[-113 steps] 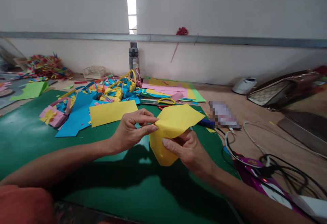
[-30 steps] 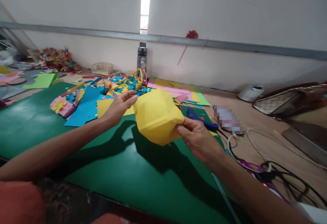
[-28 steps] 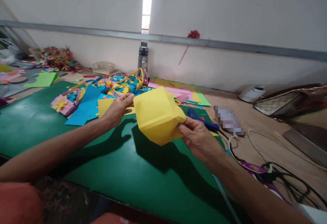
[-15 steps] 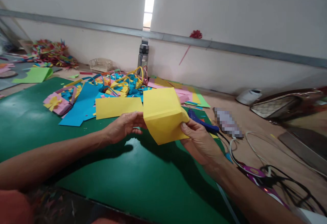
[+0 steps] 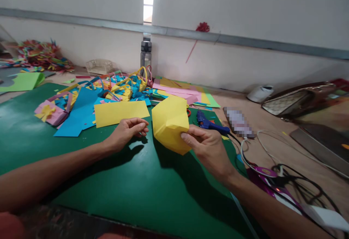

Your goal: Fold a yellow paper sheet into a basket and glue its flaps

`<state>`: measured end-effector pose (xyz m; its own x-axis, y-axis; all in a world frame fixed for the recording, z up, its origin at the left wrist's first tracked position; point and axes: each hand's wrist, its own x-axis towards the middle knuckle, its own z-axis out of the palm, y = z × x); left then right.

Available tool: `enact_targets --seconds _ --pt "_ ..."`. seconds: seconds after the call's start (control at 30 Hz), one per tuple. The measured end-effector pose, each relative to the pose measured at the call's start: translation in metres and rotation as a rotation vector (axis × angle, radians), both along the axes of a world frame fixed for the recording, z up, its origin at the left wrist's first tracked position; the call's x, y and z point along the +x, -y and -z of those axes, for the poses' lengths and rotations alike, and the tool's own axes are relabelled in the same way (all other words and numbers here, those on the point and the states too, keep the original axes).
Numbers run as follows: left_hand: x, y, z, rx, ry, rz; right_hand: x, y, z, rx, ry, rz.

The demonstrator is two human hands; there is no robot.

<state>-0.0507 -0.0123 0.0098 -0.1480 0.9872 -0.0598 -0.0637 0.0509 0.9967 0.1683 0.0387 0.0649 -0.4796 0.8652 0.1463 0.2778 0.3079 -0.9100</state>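
My right hand [image 5: 208, 148] pinches a folded yellow paper [image 5: 170, 122] by its lower right side, thumb in front. The paper is bent into a hollow, box-like shape and is held above the green tabletop [image 5: 131, 191]. To its left, apart from it, my left hand [image 5: 129, 133] hovers with fingers curled in and thumb close to the index finger; nothing shows in it. Just behind that hand lies a flat yellow paper strip [image 5: 121, 113], partly over blue paper [image 5: 79, 113].
Small paper baskets [image 5: 122, 88] are heaped at the back, with a pink one [image 5: 51, 112] at left. A blue glue gun [image 5: 211, 122] and a phone [image 5: 238, 122] lie right, beside cables and a purple power strip [image 5: 265, 173]. A bottle [image 5: 146, 55] stands by the wall.
My left hand has let go of the yellow paper and moved slightly left, its fingers curling. The paper has turned in my right hand and its shape looks more rounded. The view has shifted a little.
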Motion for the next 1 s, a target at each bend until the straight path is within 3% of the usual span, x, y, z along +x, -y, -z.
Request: enact_targets --seconds 0.2,0.4,0.57,0.77,0.87,1.0 --pt "0.001 0.001 -0.003 0.036 -0.081 -0.083 -0.003 0.007 -0.004 -0.119 0.023 -0.025" --pt "0.006 0.006 -0.008 0.174 -0.306 -0.180 -0.003 0.008 -0.006 -0.109 0.086 -0.037" --pt "0.008 0.013 -0.006 0.380 -0.627 -0.048 -0.004 0.010 -0.006 -0.111 0.144 -0.070" --pt "0.005 0.013 -0.003 0.419 -0.692 0.009 -0.005 0.009 -0.002 -0.103 0.140 -0.109" --pt "0.002 0.009 -0.004 0.429 -0.705 -0.051 -0.003 0.007 0.001 0.049 0.165 -0.121" --pt "-0.006 0.004 -0.007 0.436 -0.711 -0.177 0.001 0.006 0.005 0.559 0.198 -0.151"
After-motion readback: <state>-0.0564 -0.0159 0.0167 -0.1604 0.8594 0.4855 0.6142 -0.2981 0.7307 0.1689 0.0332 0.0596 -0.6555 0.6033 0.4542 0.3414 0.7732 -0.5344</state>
